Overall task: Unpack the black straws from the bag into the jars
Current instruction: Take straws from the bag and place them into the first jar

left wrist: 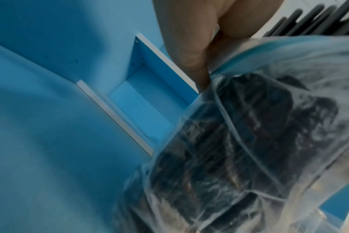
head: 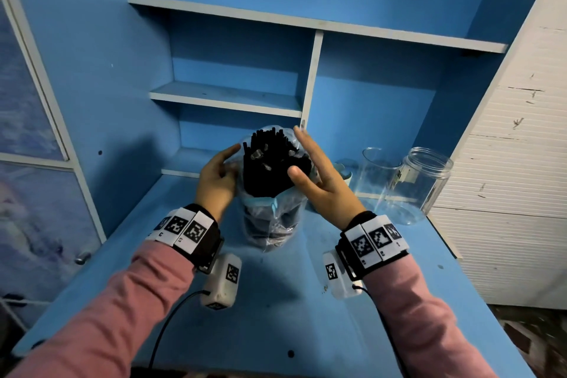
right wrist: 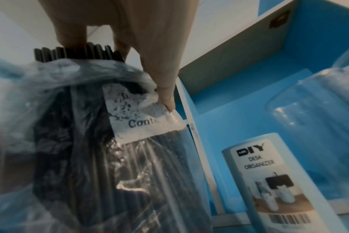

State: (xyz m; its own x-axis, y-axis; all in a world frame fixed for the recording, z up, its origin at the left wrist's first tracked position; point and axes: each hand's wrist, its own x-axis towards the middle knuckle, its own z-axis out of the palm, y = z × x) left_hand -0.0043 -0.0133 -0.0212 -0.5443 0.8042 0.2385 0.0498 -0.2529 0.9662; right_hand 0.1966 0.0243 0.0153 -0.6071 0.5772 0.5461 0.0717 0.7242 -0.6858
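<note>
A clear plastic bag (head: 271,224) with a blue zip rim stands on the blue desk (head: 276,316), its mouth wide. A thick bundle of black straws (head: 270,166) sticks up out of it. My left hand (head: 228,163) holds the bag's left side, fingers curled on the rim (left wrist: 191,52). My right hand (head: 299,156) is at the bag's right side with straight fingers; its thumb lies on the straws (right wrist: 74,52) and a finger presses the bag's white label (right wrist: 141,119). Two clear jars (head: 379,175) (head: 425,184) stand without lids to the right.
A white cylinder labelled DIY desk organizer (right wrist: 265,173) stands between the bag and the jars. Blue shelves with white edges (head: 227,98) rise behind the desk. A white panel wall (head: 506,163) bounds the right side. Cables hang from both wrist cameras.
</note>
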